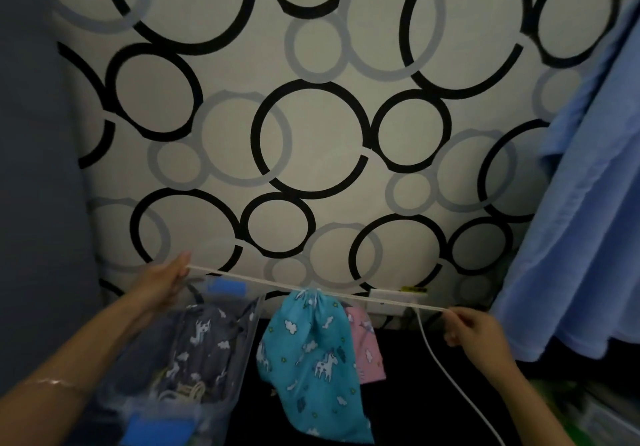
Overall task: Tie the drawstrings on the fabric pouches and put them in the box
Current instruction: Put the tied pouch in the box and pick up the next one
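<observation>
My left hand [166, 281] and right hand [475, 328] each keep a tight grip on one end of the white drawstring [249, 277]. The blue pouch [311, 352] hangs from its middle, beside the clear box [207, 421].

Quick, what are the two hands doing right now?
Left hand: pinches one end of the drawstring.
Right hand: pinches the other end, pulled tight, with the blue pouch hanging between.
</observation>
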Action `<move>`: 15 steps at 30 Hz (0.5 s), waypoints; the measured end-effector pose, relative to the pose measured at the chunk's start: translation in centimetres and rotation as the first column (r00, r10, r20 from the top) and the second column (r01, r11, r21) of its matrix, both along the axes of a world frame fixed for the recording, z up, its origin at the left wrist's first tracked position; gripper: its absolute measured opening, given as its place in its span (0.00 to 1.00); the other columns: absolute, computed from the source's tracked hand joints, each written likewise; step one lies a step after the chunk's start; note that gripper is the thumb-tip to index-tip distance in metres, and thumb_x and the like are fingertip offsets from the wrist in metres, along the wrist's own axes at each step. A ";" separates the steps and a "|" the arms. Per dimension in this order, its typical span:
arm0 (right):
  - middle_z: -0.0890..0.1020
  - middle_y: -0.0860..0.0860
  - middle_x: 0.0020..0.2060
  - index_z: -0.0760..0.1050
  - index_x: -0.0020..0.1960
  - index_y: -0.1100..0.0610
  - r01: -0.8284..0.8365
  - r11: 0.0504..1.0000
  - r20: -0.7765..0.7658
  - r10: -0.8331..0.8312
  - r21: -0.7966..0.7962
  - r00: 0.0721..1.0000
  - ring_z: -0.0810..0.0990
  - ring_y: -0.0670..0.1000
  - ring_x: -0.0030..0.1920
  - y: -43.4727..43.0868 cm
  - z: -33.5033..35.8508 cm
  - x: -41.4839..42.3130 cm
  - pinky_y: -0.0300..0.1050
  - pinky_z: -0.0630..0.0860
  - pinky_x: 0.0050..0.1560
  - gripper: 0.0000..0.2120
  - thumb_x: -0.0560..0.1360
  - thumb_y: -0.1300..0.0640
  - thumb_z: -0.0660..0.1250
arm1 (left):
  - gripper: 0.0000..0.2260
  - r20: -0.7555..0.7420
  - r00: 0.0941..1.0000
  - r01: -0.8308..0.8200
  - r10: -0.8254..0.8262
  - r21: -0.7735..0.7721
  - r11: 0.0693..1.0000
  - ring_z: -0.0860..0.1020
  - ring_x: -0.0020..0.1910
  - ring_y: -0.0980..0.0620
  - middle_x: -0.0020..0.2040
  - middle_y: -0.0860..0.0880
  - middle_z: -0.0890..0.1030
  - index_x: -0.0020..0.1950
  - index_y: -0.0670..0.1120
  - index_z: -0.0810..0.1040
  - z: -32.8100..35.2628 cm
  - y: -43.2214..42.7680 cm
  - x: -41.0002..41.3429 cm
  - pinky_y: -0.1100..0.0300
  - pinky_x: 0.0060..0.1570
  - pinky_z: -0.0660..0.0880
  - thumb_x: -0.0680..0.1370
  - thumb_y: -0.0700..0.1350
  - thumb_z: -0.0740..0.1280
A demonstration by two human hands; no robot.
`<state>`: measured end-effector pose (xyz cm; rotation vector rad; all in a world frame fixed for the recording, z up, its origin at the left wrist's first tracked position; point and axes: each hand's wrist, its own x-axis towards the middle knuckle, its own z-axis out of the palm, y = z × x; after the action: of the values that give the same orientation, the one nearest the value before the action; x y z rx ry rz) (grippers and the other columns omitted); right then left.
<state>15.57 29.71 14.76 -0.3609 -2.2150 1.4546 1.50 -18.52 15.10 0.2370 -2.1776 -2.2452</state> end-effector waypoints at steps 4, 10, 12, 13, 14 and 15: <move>0.84 0.61 0.38 0.77 0.33 0.65 -0.247 0.509 -0.201 0.144 -0.825 0.969 0.81 0.62 0.51 -1.3 0.3 -1.6 0.53 0.79 0.55 0.14 0.55 0.64 0.81 | 0.19 0.031 0.975 0.169 -0.218 0.533 0.829 0.74 0.34 0.55 0.35 0.47 0.75 0.33 0.47 0.69 0.6 2.7 1.1 0.62 0.40 0.72 0.81 0.55 0.58; 0.84 0.56 0.51 0.81 0.50 0.61 -0.415 0.109 -0.386 0.214 -0.903 0.897 0.84 0.51 0.51 -7.9 3.0 -4.5 0.55 0.78 0.57 0.18 0.62 0.63 0.79 | 0.12 -0.128 0.915 0.383 -0.384 0.578 0.721 0.83 0.53 0.48 0.54 0.42 0.83 0.51 0.40 0.76 5.5 9.5 3.6 0.51 0.53 0.79 0.80 0.49 0.61; 0.83 0.54 0.43 0.78 0.56 0.63 -0.435 0.167 -0.371 0.312 -0.885 0.875 0.81 0.47 0.39 -10.7 3.7 -5.8 0.43 0.82 0.43 0.15 0.70 0.61 0.71 | 0.12 -0.180 0.872 0.481 -0.456 0.494 0.725 0.83 0.48 0.51 0.48 0.44 0.84 0.51 0.39 0.78 7.0 11.6 4.1 0.55 0.48 0.81 0.79 0.48 0.63; 0.80 0.53 0.40 0.76 0.59 0.64 -0.458 0.243 -0.339 0.405 -0.855 0.849 0.77 0.45 0.35 -12.1 4.3 -6.1 0.37 0.79 0.36 0.15 0.73 0.60 0.68 | 0.12 -0.209 0.841 0.537 -0.499 0.430 0.726 0.83 0.48 0.51 0.48 0.45 0.84 0.52 0.40 0.79 7.7 12.4 4.3 0.56 0.50 0.80 0.78 0.47 0.63; 0.77 0.52 0.38 0.75 0.59 0.65 -0.501 0.337 -0.292 0.512 -0.797 0.808 0.72 0.45 0.33 -13.4 4.6 -6.3 0.35 0.74 0.31 0.15 0.74 0.60 0.67 | 0.12 -0.231 0.811 0.584 -0.537 0.347 0.734 0.82 0.49 0.51 0.48 0.45 0.84 0.52 0.40 0.80 8.4 13.2 4.6 0.57 0.52 0.79 0.77 0.47 0.64; 0.72 0.54 0.36 0.75 0.55 0.64 -0.563 0.428 -0.222 0.622 -0.707 0.751 0.68 0.45 0.32 -14.7 4.9 -6.3 0.35 0.69 0.30 0.13 0.72 0.60 0.66 | 0.12 -0.245 0.786 0.616 -0.567 0.241 0.750 0.81 0.50 0.51 0.50 0.45 0.84 0.53 0.41 0.81 9.1 14.0 4.7 0.57 0.54 0.78 0.77 0.47 0.65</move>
<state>9.29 15.04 19.68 0.1952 -1.7177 2.7961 6.22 -4.54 24.21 -0.7333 -1.9956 -2.7913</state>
